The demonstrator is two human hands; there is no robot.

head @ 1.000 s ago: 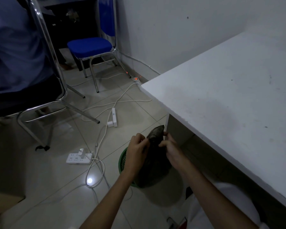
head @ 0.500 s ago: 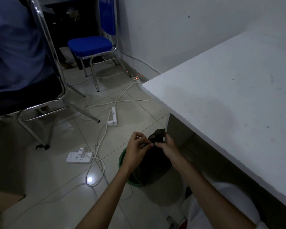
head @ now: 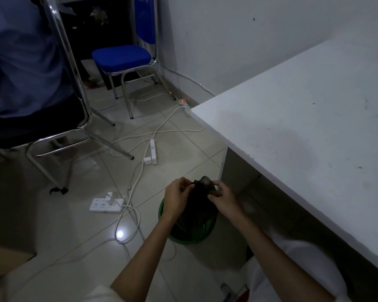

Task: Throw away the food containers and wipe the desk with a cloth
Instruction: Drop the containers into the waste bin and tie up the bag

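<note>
We've bunched the bag [head: 196,214] lower at its neck than a second ago. Our left hand [head: 177,199] and right hand [head: 224,198] both pinch it, upright between them, straight over the bin [head: 190,241] on the floor, left of the worktop [head: 303,127].

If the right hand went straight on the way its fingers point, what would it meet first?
The gathered top of the black bag, which the right hand pinches; right behind that, probably the left hand.

Glossy floor tiles [head: 52,236], chromed metal chair frame [head: 127,92], matt white desk [head: 314,127], crinkled dark plastic bag [head: 196,205].
</note>
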